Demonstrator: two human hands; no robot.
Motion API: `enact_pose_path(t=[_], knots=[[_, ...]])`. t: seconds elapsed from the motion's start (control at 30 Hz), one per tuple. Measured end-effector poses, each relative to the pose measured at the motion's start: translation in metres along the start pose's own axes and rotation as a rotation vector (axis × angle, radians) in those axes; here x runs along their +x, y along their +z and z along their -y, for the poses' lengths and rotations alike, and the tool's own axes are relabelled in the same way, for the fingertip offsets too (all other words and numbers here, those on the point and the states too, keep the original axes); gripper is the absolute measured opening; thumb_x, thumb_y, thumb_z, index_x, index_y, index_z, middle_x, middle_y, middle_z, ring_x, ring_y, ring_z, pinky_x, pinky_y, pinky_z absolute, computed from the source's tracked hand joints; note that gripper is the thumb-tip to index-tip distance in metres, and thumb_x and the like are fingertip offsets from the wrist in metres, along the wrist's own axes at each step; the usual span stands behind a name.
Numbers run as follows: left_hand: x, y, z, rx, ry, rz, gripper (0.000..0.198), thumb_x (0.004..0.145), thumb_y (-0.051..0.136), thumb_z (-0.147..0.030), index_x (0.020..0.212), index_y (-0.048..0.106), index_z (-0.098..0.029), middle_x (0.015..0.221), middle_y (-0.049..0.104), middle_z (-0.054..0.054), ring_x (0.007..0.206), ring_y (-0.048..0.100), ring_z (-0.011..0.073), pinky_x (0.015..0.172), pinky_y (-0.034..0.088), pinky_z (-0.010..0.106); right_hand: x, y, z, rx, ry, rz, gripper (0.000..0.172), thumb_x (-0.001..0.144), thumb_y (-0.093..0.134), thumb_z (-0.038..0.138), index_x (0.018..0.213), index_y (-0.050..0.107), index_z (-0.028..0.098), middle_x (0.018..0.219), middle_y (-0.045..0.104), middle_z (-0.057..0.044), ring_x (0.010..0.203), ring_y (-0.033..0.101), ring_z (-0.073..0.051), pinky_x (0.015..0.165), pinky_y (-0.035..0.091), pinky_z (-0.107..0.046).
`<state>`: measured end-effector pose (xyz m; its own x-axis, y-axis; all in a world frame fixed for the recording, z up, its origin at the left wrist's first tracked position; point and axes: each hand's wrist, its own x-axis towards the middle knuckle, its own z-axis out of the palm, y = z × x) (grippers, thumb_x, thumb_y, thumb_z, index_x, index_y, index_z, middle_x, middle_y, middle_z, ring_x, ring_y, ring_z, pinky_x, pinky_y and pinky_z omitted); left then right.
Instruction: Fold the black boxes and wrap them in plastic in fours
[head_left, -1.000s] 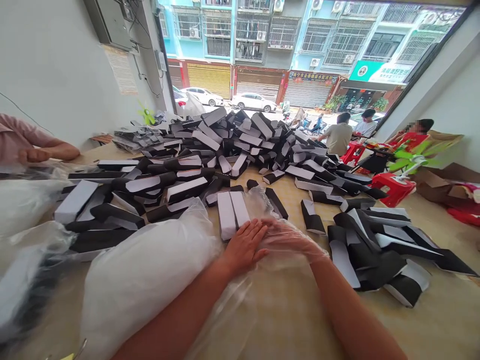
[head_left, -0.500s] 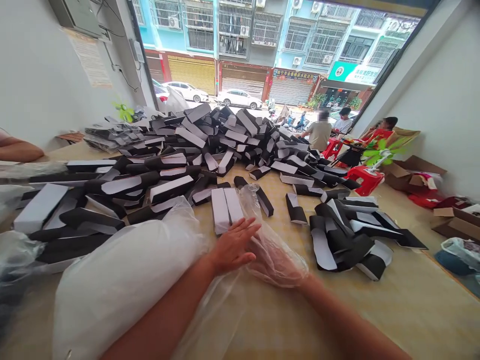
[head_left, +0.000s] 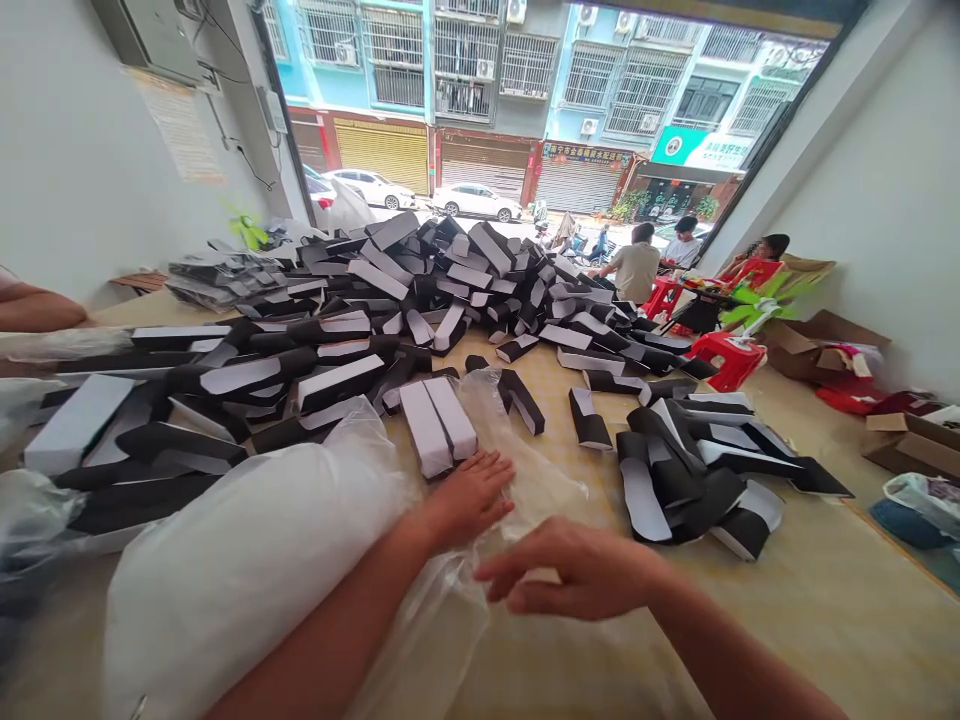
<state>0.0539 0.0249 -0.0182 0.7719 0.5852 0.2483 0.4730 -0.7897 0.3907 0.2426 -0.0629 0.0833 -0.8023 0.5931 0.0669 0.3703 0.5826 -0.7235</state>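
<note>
My left hand [head_left: 466, 500] lies flat on a clear plastic bag [head_left: 517, 470], just below a pair of long white-faced boxes [head_left: 429, 425]. My right hand [head_left: 570, 568] hangs loosely curled over the tan table top [head_left: 750, 620], holding nothing and touching nothing I can make out. A plump white plastic-wrapped bundle [head_left: 240, 550] lies against my left forearm. Beyond it, a large heap of long black-and-white cardboard boxes [head_left: 360, 330] spreads across the table.
A smaller pile of black-and-white boxes [head_left: 690, 480] lies to the right. A co-worker's forearm [head_left: 37, 310] enters at the left edge. Several people sit or stand near the open shopfront, beside a red plastic stool [head_left: 727, 360]. Cardboard cartons [head_left: 817, 345] stand on the floor at right.
My right hand has come out of the clear plastic and moved down and toward me. The white-faced pair of boxes has turned slightly, and the plastic bag now lies flatter.
</note>
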Motion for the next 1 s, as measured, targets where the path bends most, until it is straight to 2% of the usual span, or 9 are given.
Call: enact_pose_path(t=[0.07,0.13,0.2,0.33,0.43,0.57,0.7,0.87,1.0], knots=[[0.000,0.002,-0.001,0.055,0.022,0.018,0.052,0.097,0.054,-0.041,0.143,0.052,-0.017,0.152,0.050,0.013,0.146,0.040,0.0285,0.122,0.030,0.051,0.011,-0.024,-0.014,0.075,0.079,-0.232,0.034,0.098,0.053,0.039,0.126,0.069,0.027,0.101,0.079,-0.001,0.089,0.074,-0.016,0.075,0.058,-0.024],[-0.001,0.002,-0.001,0.076,0.032,0.016,0.052,0.097,0.056,-0.043,0.142,0.052,-0.018,0.153,0.049,0.013,0.146,0.040,0.0280,0.122,0.031,0.049,0.028,-0.041,-0.040,-0.035,0.247,-0.572,0.034,0.098,0.052,0.037,0.124,0.069,0.024,0.108,0.077,-0.006,0.094,0.073,-0.019,0.081,0.058,-0.030],[-0.003,0.002,-0.001,0.083,0.035,0.005,0.053,0.097,0.055,-0.045,0.143,0.052,-0.018,0.153,0.049,0.012,0.146,0.040,0.0274,0.121,0.033,0.048,0.049,-0.049,-0.071,-0.171,0.413,-0.769,0.031,0.095,0.053,0.030,0.119,0.071,0.021,0.105,0.077,-0.008,0.094,0.072,-0.020,0.086,0.056,-0.035],[-0.005,0.004,0.001,0.091,0.040,-0.033,0.053,0.098,0.053,-0.046,0.144,0.050,-0.022,0.152,0.050,0.011,0.144,0.043,0.0267,0.120,0.035,0.047,0.084,-0.048,-0.123,-0.381,0.571,-0.770,0.031,0.090,0.053,0.017,0.117,0.069,0.017,0.115,0.074,-0.011,0.100,0.070,-0.022,0.094,0.053,-0.036],[-0.006,0.006,0.003,0.096,0.051,-0.036,0.057,0.096,0.055,-0.047,0.146,0.048,-0.020,0.153,0.049,0.013,0.144,0.043,0.0278,0.120,0.034,0.048,0.100,-0.043,-0.141,-0.420,0.618,-0.768,0.031,0.090,0.053,0.017,0.117,0.068,0.016,0.119,0.071,-0.015,0.107,0.068,-0.025,0.096,0.050,-0.037],[-0.005,0.003,0.002,0.087,0.062,0.016,0.060,0.094,0.058,-0.045,0.146,0.048,-0.017,0.154,0.047,0.015,0.145,0.041,0.0303,0.121,0.033,0.050,0.110,-0.043,-0.149,-0.451,0.728,-0.773,0.031,0.090,0.062,0.030,0.117,0.068,0.017,0.118,0.071,-0.016,0.109,0.067,-0.030,0.092,0.051,-0.040],[-0.005,-0.001,0.000,0.062,0.073,0.022,0.058,0.092,0.061,-0.041,0.145,0.050,-0.019,0.153,0.049,0.014,0.145,0.042,0.0301,0.121,0.033,0.050,0.110,-0.054,-0.154,-0.354,0.836,-0.889,0.029,0.084,0.069,0.031,0.110,0.072,0.018,0.107,0.076,-0.014,0.105,0.069,-0.032,0.088,0.052,-0.041],[-0.006,0.001,0.001,0.037,0.057,0.018,0.059,0.094,0.059,-0.043,0.147,0.048,-0.021,0.153,0.048,0.013,0.145,0.041,0.0295,0.121,0.033,0.049,0.094,-0.069,-0.157,-0.304,0.840,-1.060,0.032,0.091,0.053,0.031,0.109,0.072,0.012,0.099,0.077,-0.014,0.098,0.072,-0.029,0.087,0.054,-0.038],[-0.006,0.004,0.002,0.051,0.061,-0.013,0.063,0.094,0.058,-0.045,0.150,0.042,-0.022,0.154,0.048,0.012,0.146,0.040,0.0277,0.121,0.033,0.047,0.081,-0.072,-0.155,-0.151,0.770,-1.162,0.047,0.096,0.040,0.038,0.123,0.064,0.008,0.095,0.076,-0.013,0.078,0.074,-0.023,0.067,0.058,-0.031]])
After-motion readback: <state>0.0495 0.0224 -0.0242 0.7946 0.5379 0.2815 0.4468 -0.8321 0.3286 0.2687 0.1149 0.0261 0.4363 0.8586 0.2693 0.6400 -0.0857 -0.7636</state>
